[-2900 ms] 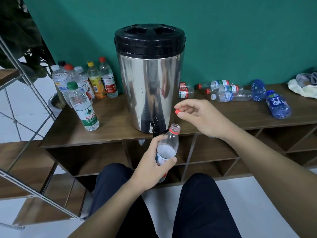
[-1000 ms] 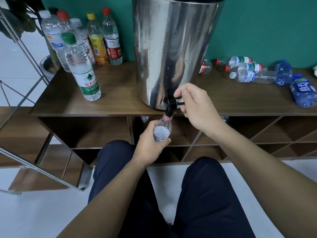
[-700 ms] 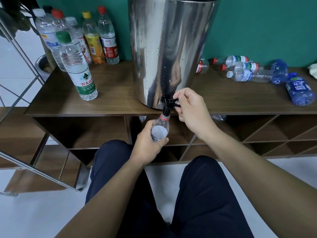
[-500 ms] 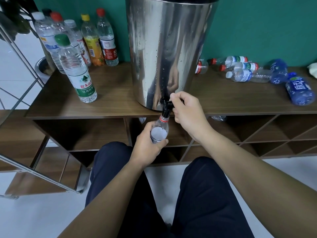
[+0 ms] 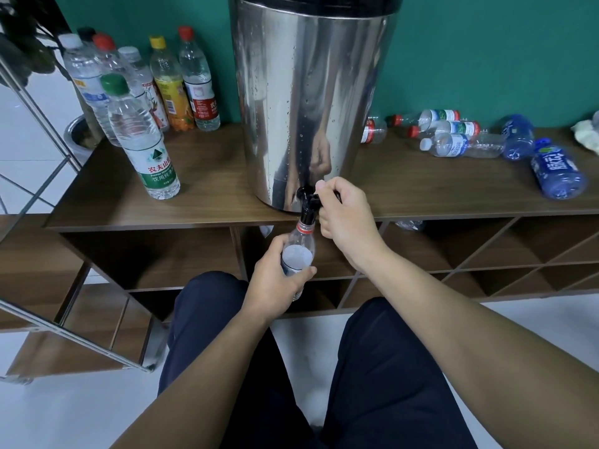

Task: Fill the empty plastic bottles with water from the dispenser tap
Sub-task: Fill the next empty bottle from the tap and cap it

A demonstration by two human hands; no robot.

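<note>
Left hand grips bottle, mouth just under tap at bench near edge. Right hand curled round tap lever, mostly hidden. Water flow indiscernible. Dispenser top cut off.

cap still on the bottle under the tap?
No, the bottle in the left hand has an open neck, only its red ring showing, right under the tap.

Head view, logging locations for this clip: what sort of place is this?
Probably an indoor room staged for bottle filling: a steel water dispenser on a low wooden shelf unit against a green wall, white tiled floor.
</note>
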